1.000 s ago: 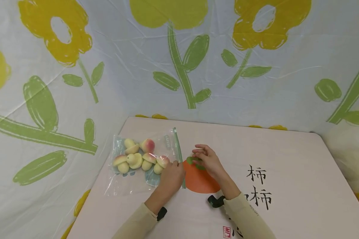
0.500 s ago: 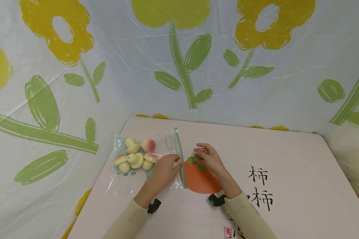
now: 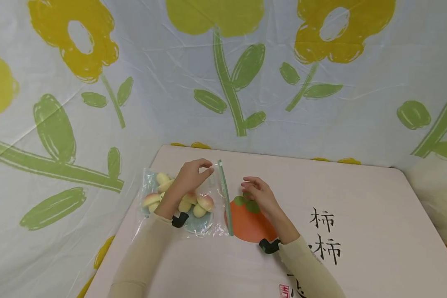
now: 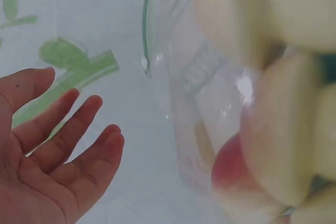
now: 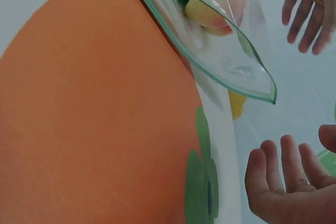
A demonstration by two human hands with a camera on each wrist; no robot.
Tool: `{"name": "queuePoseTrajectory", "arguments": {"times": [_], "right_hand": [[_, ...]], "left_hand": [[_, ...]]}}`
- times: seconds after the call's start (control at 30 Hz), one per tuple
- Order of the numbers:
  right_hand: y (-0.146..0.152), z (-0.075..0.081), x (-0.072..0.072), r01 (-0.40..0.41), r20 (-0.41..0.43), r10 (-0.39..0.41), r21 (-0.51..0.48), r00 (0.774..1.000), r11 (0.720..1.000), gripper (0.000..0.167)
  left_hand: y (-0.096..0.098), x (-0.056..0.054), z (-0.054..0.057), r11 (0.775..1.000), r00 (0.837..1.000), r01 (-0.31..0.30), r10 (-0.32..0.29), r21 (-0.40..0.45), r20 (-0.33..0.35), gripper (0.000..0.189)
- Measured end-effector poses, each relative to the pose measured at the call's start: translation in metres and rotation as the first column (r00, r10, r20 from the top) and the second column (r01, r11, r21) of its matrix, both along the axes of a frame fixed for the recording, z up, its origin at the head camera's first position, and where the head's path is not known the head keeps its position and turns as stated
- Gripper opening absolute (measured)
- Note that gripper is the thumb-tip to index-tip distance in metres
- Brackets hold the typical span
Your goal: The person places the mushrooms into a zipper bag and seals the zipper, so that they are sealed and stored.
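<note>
A clear zip bag (image 3: 219,221) with a green closure strip (image 3: 225,193) lies flat at the left of the table. Inside it are several cream mushroom-shaped pieces (image 3: 205,203), some with pink caps. The right wrist view shows the bag's mouth (image 5: 236,80) parted. My left hand (image 3: 193,179) is above the bag near the far end of the strip, fingers loosely bent and holding nothing; its forearm hides some of the pieces. To the right of the strip, my right hand (image 3: 262,197) hovers with relaxed fingers, nothing in them.
The pale table mat (image 3: 357,194) bears a printed orange persimmon (image 3: 251,225) below my right hand and black characters (image 3: 325,248) farther right. A flowered cloth (image 3: 164,82) hangs behind and at both sides.
My left hand has moved from the near part of the strip up and left, toward its far end, uncovering pieces at the right of the bag. The right hand has stayed nearly still.
</note>
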State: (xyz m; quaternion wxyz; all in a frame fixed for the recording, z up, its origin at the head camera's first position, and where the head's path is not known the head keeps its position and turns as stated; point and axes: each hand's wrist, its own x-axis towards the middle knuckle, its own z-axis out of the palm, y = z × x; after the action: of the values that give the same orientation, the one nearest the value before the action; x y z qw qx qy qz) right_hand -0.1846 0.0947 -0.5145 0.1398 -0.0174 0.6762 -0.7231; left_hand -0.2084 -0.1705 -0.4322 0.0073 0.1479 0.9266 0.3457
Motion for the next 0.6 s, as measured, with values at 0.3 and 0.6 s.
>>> {"name": "queuePoseTrajectory", "arguments": {"times": [0.3, 0.6], "right_hand": [[-0.019, 0.007, -0.020, 0.047, -0.103, -0.026, 0.211, 0.994, 0.976, 0.039], [-0.042, 0.014, -0.050, 0.024, -0.114, 0.005, 0.248, 0.993, 0.968, 0.039]], "left_hand": [[-0.012, -0.058, -0.007, 0.998, 0.996, 0.025, -0.019, -0.064, 0.089, 0.041], [0.000, -0.088, -0.015, 0.988, 0.962, 0.119, -0.089, -0.103, 0.258, 0.043]]}}
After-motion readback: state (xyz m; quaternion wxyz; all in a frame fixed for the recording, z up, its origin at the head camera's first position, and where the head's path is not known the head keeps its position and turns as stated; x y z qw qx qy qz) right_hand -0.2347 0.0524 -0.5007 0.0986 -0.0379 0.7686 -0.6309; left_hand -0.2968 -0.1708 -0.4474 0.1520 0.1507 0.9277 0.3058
